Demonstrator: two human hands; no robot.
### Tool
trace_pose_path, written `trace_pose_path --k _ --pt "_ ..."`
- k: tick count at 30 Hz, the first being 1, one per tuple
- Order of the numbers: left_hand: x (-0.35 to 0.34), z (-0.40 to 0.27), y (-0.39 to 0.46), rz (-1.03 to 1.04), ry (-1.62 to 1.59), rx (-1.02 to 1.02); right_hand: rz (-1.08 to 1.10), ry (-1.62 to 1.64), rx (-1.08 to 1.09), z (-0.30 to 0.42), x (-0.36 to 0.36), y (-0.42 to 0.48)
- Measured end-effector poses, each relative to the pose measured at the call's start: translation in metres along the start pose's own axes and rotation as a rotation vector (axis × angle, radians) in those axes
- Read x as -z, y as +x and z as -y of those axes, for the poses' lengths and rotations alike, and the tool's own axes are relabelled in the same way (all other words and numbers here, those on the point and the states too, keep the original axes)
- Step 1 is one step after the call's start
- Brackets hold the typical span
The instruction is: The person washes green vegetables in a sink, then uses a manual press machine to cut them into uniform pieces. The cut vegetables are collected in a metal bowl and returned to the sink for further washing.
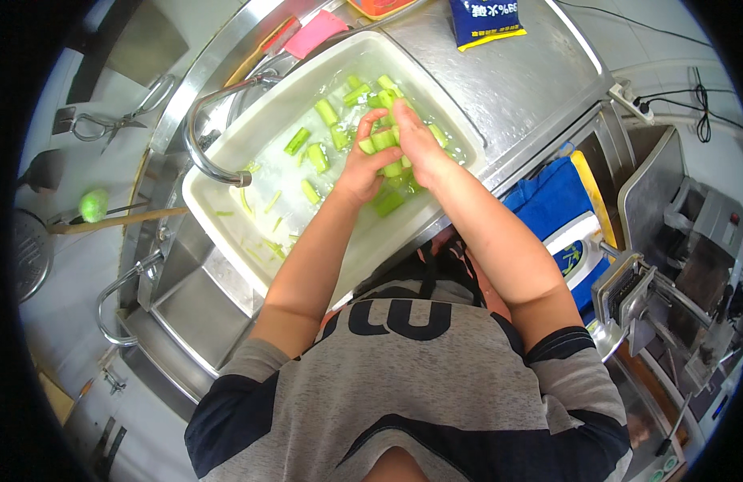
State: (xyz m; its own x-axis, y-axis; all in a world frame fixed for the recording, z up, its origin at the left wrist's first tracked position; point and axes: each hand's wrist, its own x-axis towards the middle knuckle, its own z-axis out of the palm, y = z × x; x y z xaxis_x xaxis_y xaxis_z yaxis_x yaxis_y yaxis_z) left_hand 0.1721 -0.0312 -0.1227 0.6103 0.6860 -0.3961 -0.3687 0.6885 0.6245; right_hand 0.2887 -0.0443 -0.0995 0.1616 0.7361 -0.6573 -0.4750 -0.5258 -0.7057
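Observation:
Between them, my left hand and my right hand cup a small pile of cut green vegetable pieces, thick stalks with pale cut ends. Both hands are over a large white plastic tub of water. More green stalk pieces float around my hands, mostly to the left and beyond them. Thin green shreds drift near the tub's lower left side. Some pieces under my palms are partly hidden.
A curved chrome faucet reaches over the tub's left rim. A second faucet stands by a steel sink. A pink cloth lies behind the tub. On the steel counter is a blue packet; a blue bag is at right.

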Motion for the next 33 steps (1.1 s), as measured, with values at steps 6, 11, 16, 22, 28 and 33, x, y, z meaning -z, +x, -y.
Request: trace_pose_path --k 6,11,16,22,28,33 --pt "-0.012 0.009 0.001 0.118 0.175 -0.024 -0.014 0.167 0.18 -0.001 0.014 -0.013" --pt "-0.019 0.007 -0.008 0.237 -0.294 0.07 -0.077 0.011 0.323 0.019 0.018 -0.018" --pt "-0.026 0.006 -0.007 0.177 -0.437 -0.049 -0.284 -0.824 1.009 0.037 0.026 -0.047" --pt "-0.031 0.004 0.005 0.156 -0.429 -0.165 -0.211 -1.245 0.894 0.02 0.019 -0.067" --pt "-0.02 0.013 0.014 0.348 -0.617 -0.066 -0.112 -0.874 0.863 0.047 0.048 -0.119" --pt "-0.017 0.007 0.016 0.266 -0.62 -0.054 -0.772 -1.068 1.17 0.043 0.183 -0.268"
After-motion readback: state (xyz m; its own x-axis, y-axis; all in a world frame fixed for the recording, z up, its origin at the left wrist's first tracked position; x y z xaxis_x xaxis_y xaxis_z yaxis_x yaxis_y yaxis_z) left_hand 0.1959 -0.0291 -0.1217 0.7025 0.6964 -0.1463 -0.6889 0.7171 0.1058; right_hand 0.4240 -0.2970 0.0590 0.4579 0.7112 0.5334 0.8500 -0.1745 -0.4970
